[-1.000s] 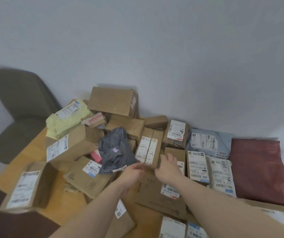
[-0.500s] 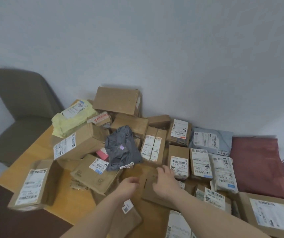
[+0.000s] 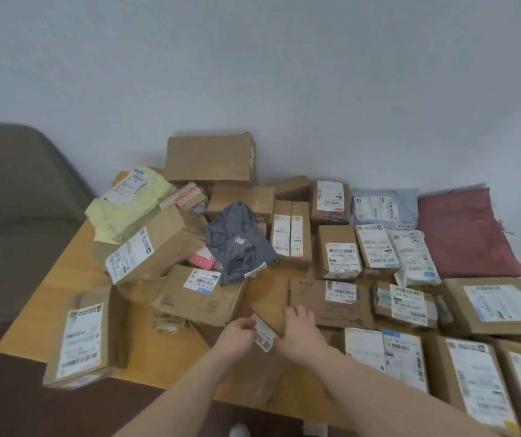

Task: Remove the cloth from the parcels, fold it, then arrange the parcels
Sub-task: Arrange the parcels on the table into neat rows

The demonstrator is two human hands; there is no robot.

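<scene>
A wooden table stands against a pale wall, with an olive-green chair at its left end. The folded red cloth lies flat at the far right of the table, against the wall and clear of the parcels, just beside a pale blue mailer. On the right half the parcels lie flat in rough rows: a small labelled box, a white mailer and larger labelled boxes along the near right edge, one of them at. The left half is a loose heap: a large plain carton on top at the back, a yellow mailer, a tilted box with a white label, a crumpled grey bag and a dented carton leaning beneath it. A separate box stands at the near left edge, overhanging it. Both hands work at the near middle, hemmed in by the dented carton on the left and a flat box on the right. The left hand has fingers curled, pinching the left edge of a brown parcel at its white label. The right hand lies on the same parcel, fingers extended and slightly spread, touching the near edge of the flat box.
</scene>
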